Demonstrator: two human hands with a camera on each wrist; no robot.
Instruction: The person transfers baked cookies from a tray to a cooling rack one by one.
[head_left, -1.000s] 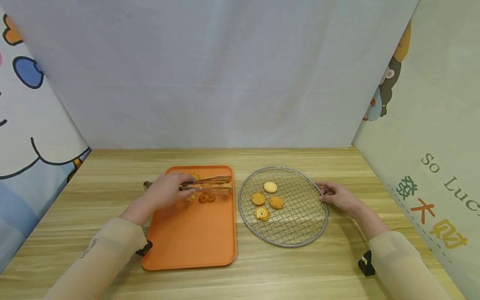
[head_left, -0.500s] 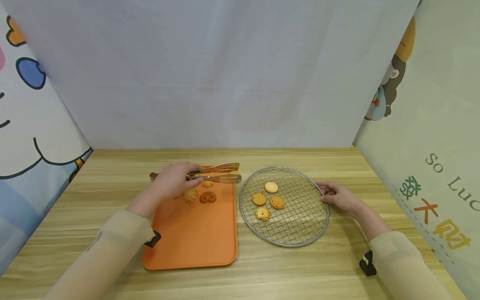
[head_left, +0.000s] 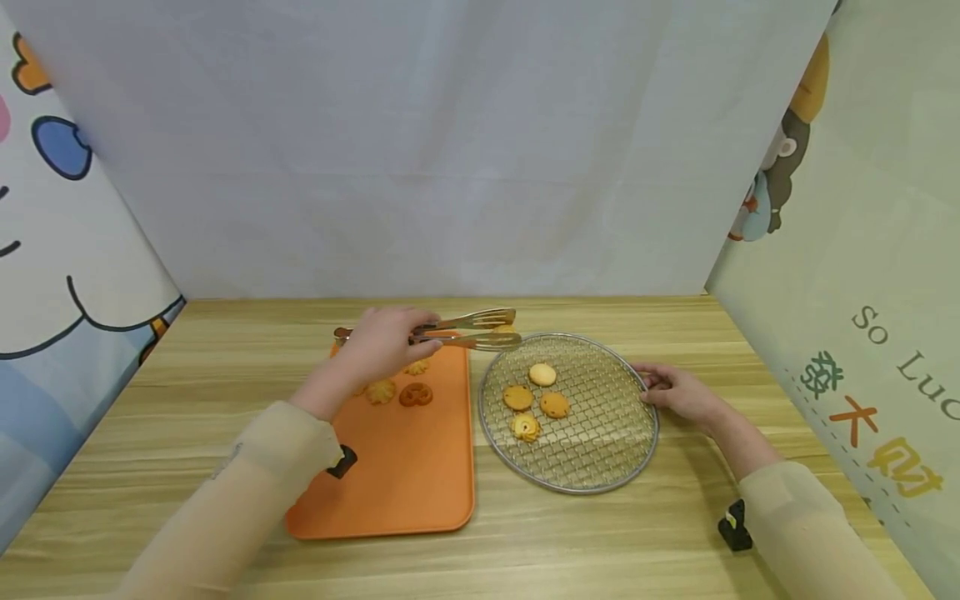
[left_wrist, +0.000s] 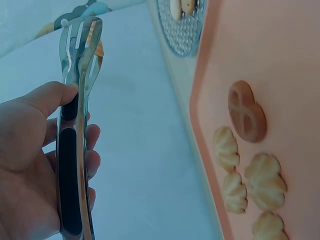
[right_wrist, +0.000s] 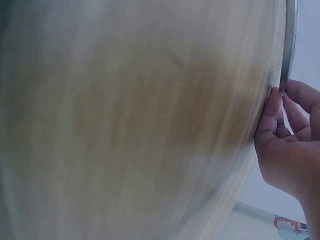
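Over the far edge of the orange tray [head_left: 390, 483], from your head camera, your left hand [head_left: 382, 343] grips a pair of metal tongs [head_left: 465, 330], their tips held above the gap between the tray and the round wire rack [head_left: 592, 450]. A small cookie [head_left: 504, 328] appears pinched between the tips. More cookies lie on the tray below your hand, and four sit on the rack. Your right hand [head_left: 678, 393] pinches the rack's right rim on the wooden tabletop [head_left: 225, 350].

At your left wrist, your fingers [left_wrist: 87, 165] wrap the tongs' black-padded handle [left_wrist: 70, 185], blades nearly together; shell-shaped cookies [left_wrist: 265, 182] and a pretzel-shaped cookie [left_wrist: 246, 111] lie on the tray.

At your right wrist, blurred, your fingertips [right_wrist: 274, 107] hold the rack's metal rim [right_wrist: 286, 55].
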